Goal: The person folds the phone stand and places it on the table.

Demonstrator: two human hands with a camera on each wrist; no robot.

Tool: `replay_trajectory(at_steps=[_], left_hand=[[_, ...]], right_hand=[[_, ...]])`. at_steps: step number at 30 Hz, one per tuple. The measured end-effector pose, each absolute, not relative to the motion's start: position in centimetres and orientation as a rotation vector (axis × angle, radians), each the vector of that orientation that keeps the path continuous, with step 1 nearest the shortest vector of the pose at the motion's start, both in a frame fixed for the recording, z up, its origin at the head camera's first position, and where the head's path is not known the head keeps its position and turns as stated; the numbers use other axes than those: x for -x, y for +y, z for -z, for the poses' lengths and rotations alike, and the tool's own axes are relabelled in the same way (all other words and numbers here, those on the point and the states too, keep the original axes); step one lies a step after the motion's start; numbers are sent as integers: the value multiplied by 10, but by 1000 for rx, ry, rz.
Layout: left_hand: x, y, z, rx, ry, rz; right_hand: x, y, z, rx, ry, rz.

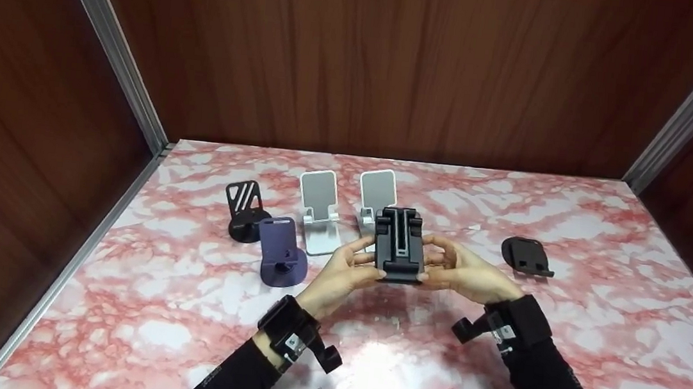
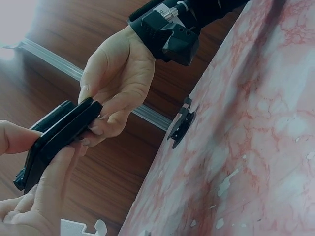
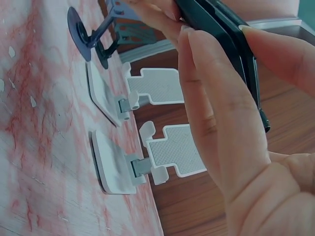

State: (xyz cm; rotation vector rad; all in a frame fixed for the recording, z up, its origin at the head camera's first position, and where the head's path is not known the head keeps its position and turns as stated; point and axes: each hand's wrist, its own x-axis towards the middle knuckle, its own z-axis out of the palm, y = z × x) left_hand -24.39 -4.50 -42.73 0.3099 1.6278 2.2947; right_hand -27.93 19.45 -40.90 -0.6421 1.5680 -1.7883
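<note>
Both hands hold a black folding phone stand [image 1: 401, 245] above the table, folded flat, its slotted side facing up in the head view. My left hand [image 1: 348, 273] pinches its left edge, thumb on the near corner and fingers beneath. On the opposite edge my right hand [image 1: 466, 273] pinches it the same way. The left wrist view shows the stand [image 2: 59, 140] edge-on between the two hands, as thin stacked layers. In the right wrist view, the right fingers [image 3: 221, 98] lie along its underside.
Behind the hands stand two white phone stands [image 1: 318, 198] [image 1: 378, 191], both unfolded. To the left are a purple stand [image 1: 278, 242] and a black stand with slanted slots [image 1: 246, 200]. A flat black stand [image 1: 527, 255] lies at right. Wooden panels [image 1: 360, 61] enclose the marbled table [image 1: 164, 336].
</note>
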Motion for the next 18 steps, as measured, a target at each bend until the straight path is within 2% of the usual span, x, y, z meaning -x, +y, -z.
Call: replay_trajectory(at_steps=[9,18], left_hand=[[243,-48,422,-485,1731,-2149],[239,-49,422,-664,2481,-1675]], right_hand=[[281,206,399,623,1598,1841],[286,240,391,597,1627,1907]])
